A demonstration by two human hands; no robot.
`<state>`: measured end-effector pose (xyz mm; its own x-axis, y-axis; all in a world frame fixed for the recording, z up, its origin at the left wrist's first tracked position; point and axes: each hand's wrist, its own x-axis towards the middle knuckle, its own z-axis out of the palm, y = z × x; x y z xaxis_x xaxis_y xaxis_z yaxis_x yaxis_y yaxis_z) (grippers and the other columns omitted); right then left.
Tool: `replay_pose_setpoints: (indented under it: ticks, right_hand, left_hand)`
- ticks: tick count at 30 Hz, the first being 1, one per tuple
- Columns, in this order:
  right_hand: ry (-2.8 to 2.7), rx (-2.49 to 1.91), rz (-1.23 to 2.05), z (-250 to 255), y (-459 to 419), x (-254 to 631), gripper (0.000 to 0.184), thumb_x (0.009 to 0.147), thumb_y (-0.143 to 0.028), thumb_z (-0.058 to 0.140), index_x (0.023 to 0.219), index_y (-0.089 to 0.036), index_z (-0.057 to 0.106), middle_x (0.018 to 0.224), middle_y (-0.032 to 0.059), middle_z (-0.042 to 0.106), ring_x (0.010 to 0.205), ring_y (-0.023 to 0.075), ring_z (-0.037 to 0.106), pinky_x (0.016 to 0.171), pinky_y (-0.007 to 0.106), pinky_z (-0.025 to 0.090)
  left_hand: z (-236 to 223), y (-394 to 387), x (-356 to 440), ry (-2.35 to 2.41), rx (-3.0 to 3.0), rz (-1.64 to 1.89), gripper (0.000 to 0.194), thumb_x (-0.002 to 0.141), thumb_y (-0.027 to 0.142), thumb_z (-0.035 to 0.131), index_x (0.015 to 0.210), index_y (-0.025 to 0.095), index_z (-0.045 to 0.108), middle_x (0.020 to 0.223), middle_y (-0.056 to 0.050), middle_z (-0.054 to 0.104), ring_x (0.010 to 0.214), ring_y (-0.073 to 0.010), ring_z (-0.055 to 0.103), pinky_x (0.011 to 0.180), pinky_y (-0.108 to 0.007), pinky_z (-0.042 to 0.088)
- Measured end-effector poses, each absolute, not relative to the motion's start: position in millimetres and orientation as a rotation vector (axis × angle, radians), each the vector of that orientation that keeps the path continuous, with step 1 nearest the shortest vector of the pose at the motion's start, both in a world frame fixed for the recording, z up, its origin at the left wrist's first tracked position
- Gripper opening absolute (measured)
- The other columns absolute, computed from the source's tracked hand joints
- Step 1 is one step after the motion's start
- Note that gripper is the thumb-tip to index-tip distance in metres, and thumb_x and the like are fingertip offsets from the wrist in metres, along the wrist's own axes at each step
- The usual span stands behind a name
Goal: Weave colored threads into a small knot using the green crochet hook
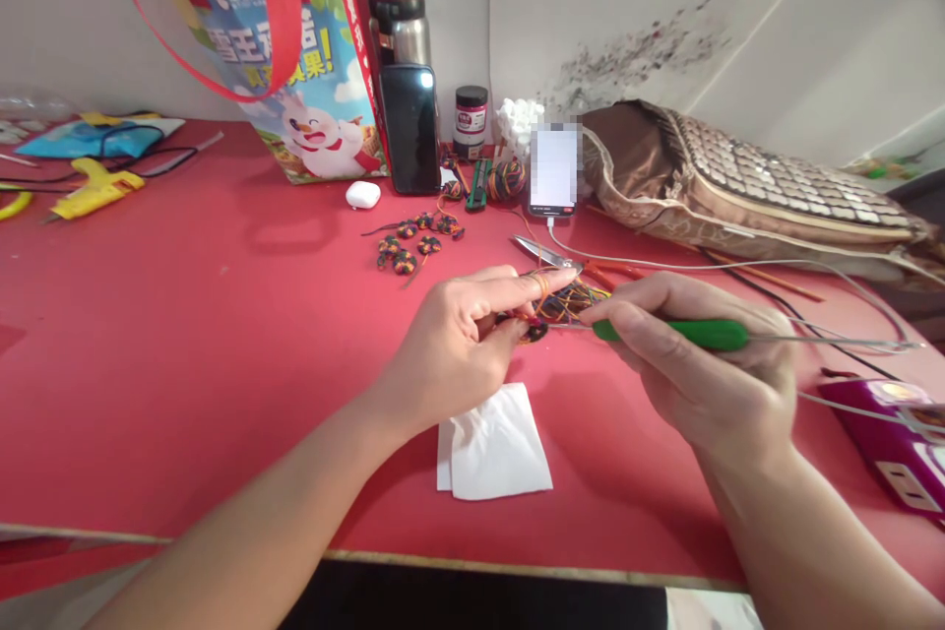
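My left hand (472, 330) pinches a small dark multicoloured crochet piece (535, 330) between thumb and fingers. Orange yarn (544, 287) loops round its outstretched index finger. In my right hand (709, 369) is a crochet hook with a green handle (709, 334), held like a pen. The hook's thin tip points left and meets the crochet piece; the exact stitch is too small to make out. Behind the hands lies a tangle of multicoloured yarn (572, 298). Scissors with orange handles (550, 256) lie just beyond it. Several finished-looking crochet rounds (404, 262) rest further left.
A folded white tissue (500, 443) lies below my left hand. At the back stand a printed bag (317, 69), a black phone (409, 128), a lit phone (555, 167) on a cable and a yarn ball (506, 179). A purple power strip (886, 443) sits at right, a yellow glue gun (95, 187) at left.
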<state>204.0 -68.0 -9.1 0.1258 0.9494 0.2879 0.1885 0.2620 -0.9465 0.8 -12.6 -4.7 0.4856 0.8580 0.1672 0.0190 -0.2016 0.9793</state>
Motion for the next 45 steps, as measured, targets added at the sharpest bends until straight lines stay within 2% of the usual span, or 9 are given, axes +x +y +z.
replay_pose_setpoints:
  ticks: [4, 8, 15, 19, 22, 28, 32, 35, 45]
  right_hand:
    - [-1.175, -1.036, 0.981, -10, -60, 202, 0.024, 0.089, -0.045, 0.088, 0.078, -0.024, 0.085, 0.052, -0.0015, 0.05, 0.046, 0.0114, 0.036, 0.045, 0.03, 0.027]
    - [-1.093, -0.953, 1.139, -9, -54, 199, 0.024, 0.087, -0.045, 0.09, 0.076, -0.024, 0.084, 0.047, -0.0054, 0.038, 0.043, 0.0085, 0.026, 0.043, 0.028, 0.019]
    - [-1.057, -0.91, 1.205, -12, -57, 194, 0.027, 0.088, -0.045, 0.088, 0.08, -0.02, 0.084, 0.046, -0.0054, 0.045, 0.039, 0.0066, 0.03, 0.039, 0.024, 0.022]
    - [-1.158, -0.816, 1.154, -16, -65, 190, 0.018, 0.092, -0.04, 0.086, 0.091, -0.022, 0.088, 0.056, 0.0008, 0.063, 0.045, 0.0106, 0.047, 0.041, 0.025, 0.035]
    - [-1.207, -0.775, 1.119, -17, -68, 187, 0.015, 0.094, -0.037, 0.085, 0.096, -0.023, 0.09, 0.06, 0.0022, 0.066, 0.05, 0.0122, 0.054, 0.041, 0.024, 0.038]
    - [-1.011, -0.759, 1.157, -15, -63, 178, 0.015, 0.095, -0.039, 0.084, 0.096, -0.025, 0.088, 0.058, -0.0004, 0.067, 0.042, 0.0085, 0.046, 0.037, 0.021, 0.031]
    - [-0.929, -0.742, 1.251, -17, -59, 174, 0.015, 0.091, -0.038, 0.087, 0.093, -0.024, 0.088, 0.058, -0.0018, 0.066, 0.039, 0.0056, 0.04, 0.039, 0.021, 0.032]
    - [-0.903, -0.73, 1.319, -19, -57, 173, 0.015, 0.09, -0.038, 0.087, 0.093, -0.023, 0.088, 0.059, -0.0013, 0.067, 0.04, 0.0056, 0.039, 0.041, 0.022, 0.032]
    - [-0.976, -0.715, 1.324, -15, -60, 176, 0.017, 0.092, -0.039, 0.085, 0.098, -0.023, 0.089, 0.063, 0.0016, 0.072, 0.041, 0.0085, 0.046, 0.038, 0.022, 0.037]
  left_hand:
    - [-2, -10, 0, 0.766, 1.461, 0.913, 0.031, 0.086, 0.005, 0.072, 0.098, 0.025, 0.091, 0.083, -0.001, 0.073, 0.076, -0.0129, 0.067, 0.074, -0.025, 0.057]
    - [-2, -9, -1, 0.791, 1.323, 0.898, 0.039, 0.081, 0.009, 0.082, 0.115, 0.028, 0.089, 0.083, 0.0, 0.077, 0.073, -0.0125, 0.067, 0.069, -0.025, 0.056]
    - [-5, -8, 0, 0.695, 1.185, 0.91, 0.026, 0.078, 0.015, 0.091, 0.1, 0.028, 0.091, 0.083, 0.0, 0.081, 0.076, -0.0139, 0.07, 0.08, -0.03, 0.061]
    - [-7, -9, 3, 0.612, 1.117, 0.929, 0.027, 0.076, 0.015, 0.095, 0.099, 0.029, 0.091, 0.078, 0.0, 0.081, 0.076, -0.0136, 0.071, 0.082, -0.029, 0.061]
    - [-10, -10, 5, 0.573, 1.072, 0.953, 0.025, 0.073, 0.018, 0.099, 0.094, 0.029, 0.091, 0.076, 0.001, 0.08, 0.074, -0.012, 0.071, 0.078, -0.025, 0.061]
    - [-10, -12, 6, 0.514, 0.975, 0.979, 0.025, 0.076, 0.02, 0.096, 0.099, 0.028, 0.091, 0.087, -0.002, 0.082, 0.082, -0.0144, 0.075, 0.084, -0.028, 0.064]
    - [-7, -13, 4, 0.545, 0.962, 1.046, 0.022, 0.079, 0.018, 0.092, 0.1, 0.027, 0.091, 0.093, -0.003, 0.083, 0.086, -0.0144, 0.074, 0.085, -0.027, 0.063]
    - [-7, -13, 3, 0.581, 0.955, 1.078, 0.019, 0.078, 0.019, 0.092, 0.095, 0.026, 0.091, 0.085, -0.002, 0.081, 0.081, -0.0131, 0.072, 0.081, -0.026, 0.062]
    - [-7, -14, 5, 0.53, 0.914, 1.037, 0.012, 0.077, 0.02, 0.092, 0.087, 0.026, 0.091, 0.089, -0.004, 0.082, 0.083, -0.0175, 0.073, 0.08, -0.032, 0.063]
